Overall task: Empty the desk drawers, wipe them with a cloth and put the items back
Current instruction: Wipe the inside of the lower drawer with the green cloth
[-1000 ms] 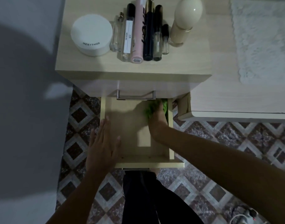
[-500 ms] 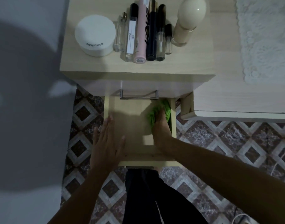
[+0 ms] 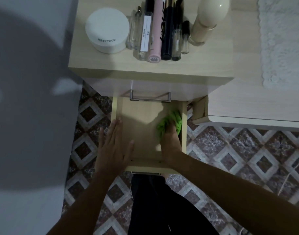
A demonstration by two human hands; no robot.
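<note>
The lower drawer [image 3: 142, 126] of a pale wooden cabinet is pulled out and holds nothing but a green cloth [image 3: 169, 122]. My right hand [image 3: 170, 143] is inside the drawer at its right wall, on the cloth against the drawer floor; the fingers are hidden in the cloth. My left hand [image 3: 113, 146] rests flat with straight fingers on the drawer's left wall, near the front corner. The drawer's items stand on the cabinet top: a white round jar [image 3: 107, 31], several slim tubes and small bottles [image 3: 160, 31] in a row, and a cream bottle [image 3: 208, 19].
The upper drawer is closed, its metal handle [image 3: 150, 97] just above the open one. A lace mat [image 3: 282, 41] lies on the desk surface to the right. A patterned tile floor [image 3: 247, 150] surrounds the cabinet; a wall is at the left. My dark-trousered leg [image 3: 153, 200] is below the drawer.
My right hand has drawn the green cloth back toward me along the right side of the drawer. My left hand has stayed on the left wall.
</note>
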